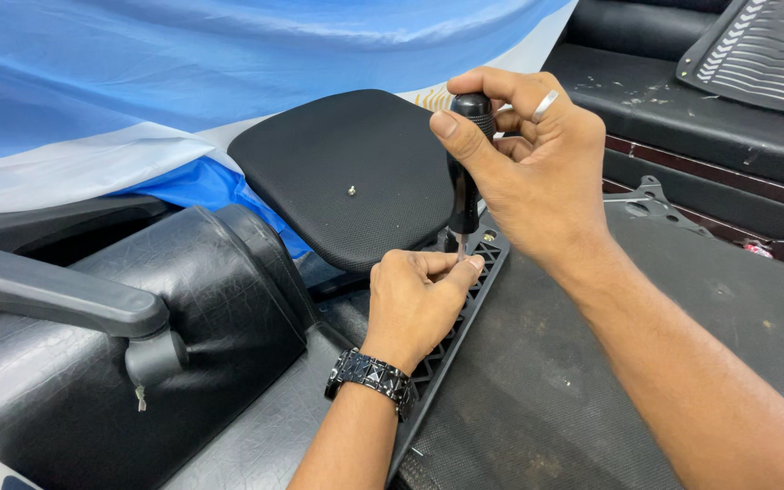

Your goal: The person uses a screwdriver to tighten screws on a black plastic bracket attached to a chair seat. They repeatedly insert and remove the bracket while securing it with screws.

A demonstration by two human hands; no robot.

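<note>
My right hand (528, 168) grips the black handle of a screwdriver (465, 172), held upright with its tip down at a black ribbed plastic frame (451, 349). My left hand (419, 304), with a dark metal watch on its wrist, pinches the screwdriver's shaft near the tip, resting on that frame. Whatever is under the tip is hidden by my fingers. A small loose screw (352, 191) lies on a black mesh seat cushion (347, 172) just behind the hands.
A black leather chair part with an armrest (56, 295) fills the left foreground. Blue and white plastic sheeting (183, 82) lies behind. A dark fabric panel (555, 390) lies under my right forearm. More black chair parts (764, 50) stand at the top right.
</note>
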